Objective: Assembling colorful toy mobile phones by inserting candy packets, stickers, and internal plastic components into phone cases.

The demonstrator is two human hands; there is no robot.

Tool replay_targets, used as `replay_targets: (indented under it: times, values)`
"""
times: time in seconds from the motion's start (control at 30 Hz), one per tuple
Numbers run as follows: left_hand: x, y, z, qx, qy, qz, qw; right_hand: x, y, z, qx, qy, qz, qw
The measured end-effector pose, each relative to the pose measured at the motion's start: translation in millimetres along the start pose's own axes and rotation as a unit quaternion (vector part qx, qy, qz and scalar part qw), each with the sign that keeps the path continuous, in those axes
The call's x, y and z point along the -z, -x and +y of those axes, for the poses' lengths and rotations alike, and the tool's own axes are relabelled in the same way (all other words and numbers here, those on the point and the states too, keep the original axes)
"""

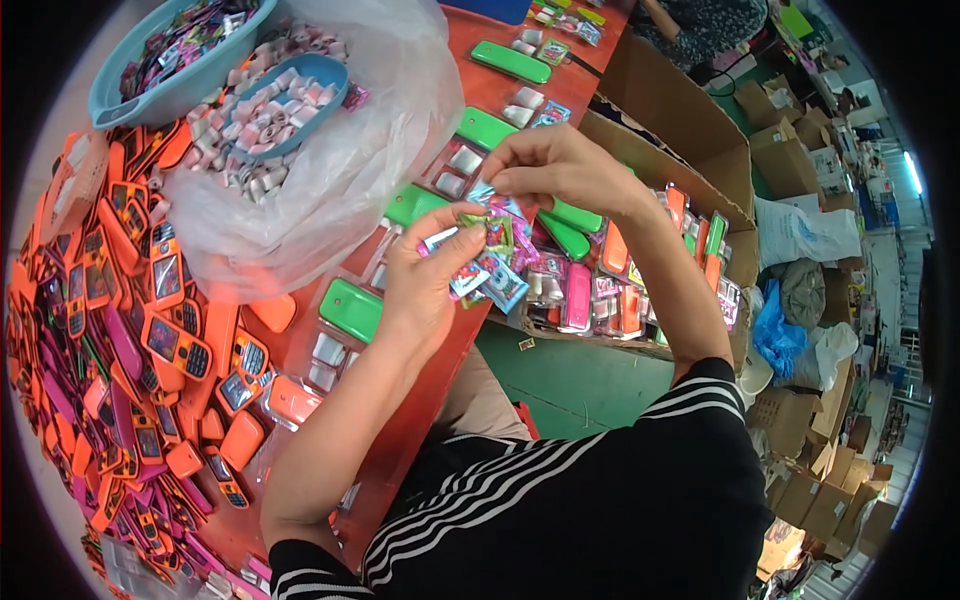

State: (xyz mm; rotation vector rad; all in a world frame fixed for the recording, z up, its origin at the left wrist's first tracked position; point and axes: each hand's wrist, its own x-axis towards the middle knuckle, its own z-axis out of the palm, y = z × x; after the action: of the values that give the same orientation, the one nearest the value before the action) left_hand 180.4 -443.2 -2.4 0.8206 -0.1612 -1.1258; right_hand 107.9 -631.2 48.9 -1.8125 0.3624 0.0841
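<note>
My left hand (pixel 420 290) is closed around several small, shiny candy packets (pixel 503 283) in blue, pink and green, which fan out past its fingers. My right hand (pixel 565 172) is just above, with thumb and forefinger pinched at a light blue packet by the top of the bunch. Below the hands, a row of clear plastic trays with green toy phone cases runs along the red table (pixel 400 440). The nearest green case (pixel 351 308) lies beside my left forearm, with whitish-pink rolls in the tray next to it.
Piled orange and magenta toy phones (pixel 175 345) cover the table's left side. A clear plastic bag (pixel 300 235) of pinkish rolls holds a small blue basket (pixel 335 72); a blue basin (pixel 108 108) of packets stands behind. At right, an open cardboard box (pixel 690 130) contains packed trays.
</note>
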Motion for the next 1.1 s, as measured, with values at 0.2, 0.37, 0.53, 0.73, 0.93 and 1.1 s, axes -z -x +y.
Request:
replay_targets:
  times: [0.2,0.37,0.53,0.73,0.93,1.1]
  values:
    - [2,40,-6,0.087,0.089,0.029,0.992,1,-3,36,0.013,-0.129,0.249,0.96]
    - [19,62,-3,0.024,0.104,0.075,0.991,-27,-7,42,-0.016,-0.032,0.305,0.952]
    - [35,75,-3,-0.016,0.1,0.106,0.989,-43,0,39,-0.049,0.077,0.324,0.942]
    - [33,78,-3,-0.059,0.112,0.12,0.985,-44,10,38,0.047,0.335,0.355,0.871]
    - [29,85,0,-0.102,0.118,0.142,0.978,-105,49,-15,-0.004,-0.092,0.037,0.995]
    - [31,102,-3,-0.089,0.134,0.158,0.974,-115,53,-11,-0.004,-0.108,0.071,0.992]
